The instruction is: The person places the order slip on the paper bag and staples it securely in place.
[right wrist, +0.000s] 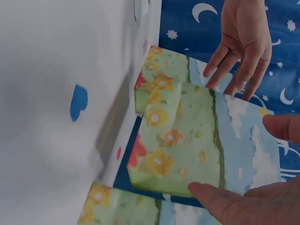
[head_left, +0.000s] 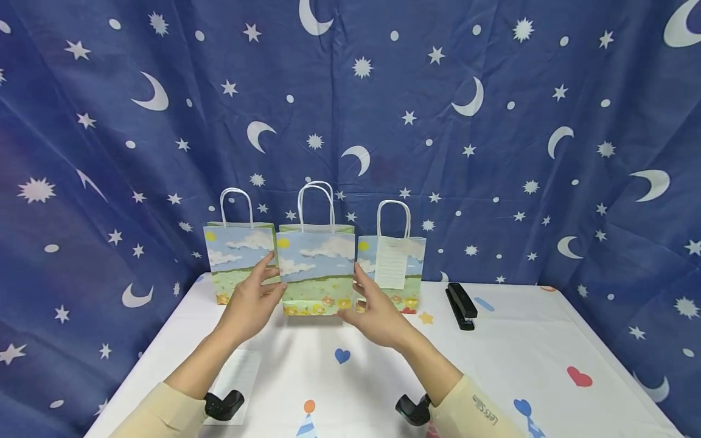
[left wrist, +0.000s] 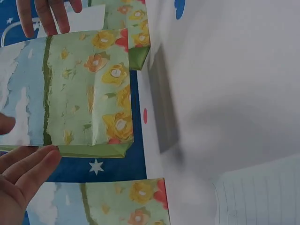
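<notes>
In the head view a paper gift bag (head_left: 317,267) with white handles, printed with sky, clouds and flowers, is between both hands. Its base shows a gap and a shadow on the table in the left wrist view. The left hand (head_left: 253,302) presses its left side with extended fingers. From the right, the right hand (head_left: 379,313) sets its fingertips against the other side, thumb low by the front. Just behind to the left stands a matching bag (head_left: 232,255). Another matching bag (head_left: 413,267) on the right carries a lined paper slip (head_left: 390,267) on its front.
A black stapler (head_left: 461,304) lies on the table to the right of the bags. Under the left forearm is a lined paper sheet (head_left: 235,377). A blue curtain (head_left: 383,158) with moons and stars hangs behind the white patterned tablecloth (head_left: 520,353).
</notes>
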